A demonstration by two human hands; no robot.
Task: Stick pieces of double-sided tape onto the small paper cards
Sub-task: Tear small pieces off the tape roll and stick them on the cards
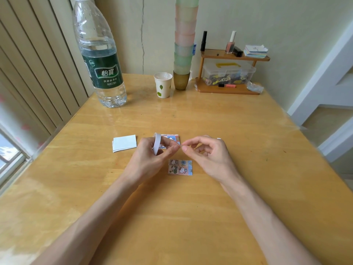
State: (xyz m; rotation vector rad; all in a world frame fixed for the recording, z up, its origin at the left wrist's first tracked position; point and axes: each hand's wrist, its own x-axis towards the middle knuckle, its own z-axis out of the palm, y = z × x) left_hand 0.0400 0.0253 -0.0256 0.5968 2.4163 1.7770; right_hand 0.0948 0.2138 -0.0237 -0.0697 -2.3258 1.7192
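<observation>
Above the glossy wooden table (229, 121), left hand (150, 158) grips a thin white tape roll (157, 143), fingers curled round the ring. Right hand (209, 155): thumb and forefinger tips together at the left fingertips; can't tell if tape is between them. A flat printed card (180, 167) lies just below the hands, a second card (172, 139) behind them, and a white paper stack (125, 143) to the left.

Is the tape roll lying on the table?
No, the left hand holds the tape roll up off the table.
</observation>
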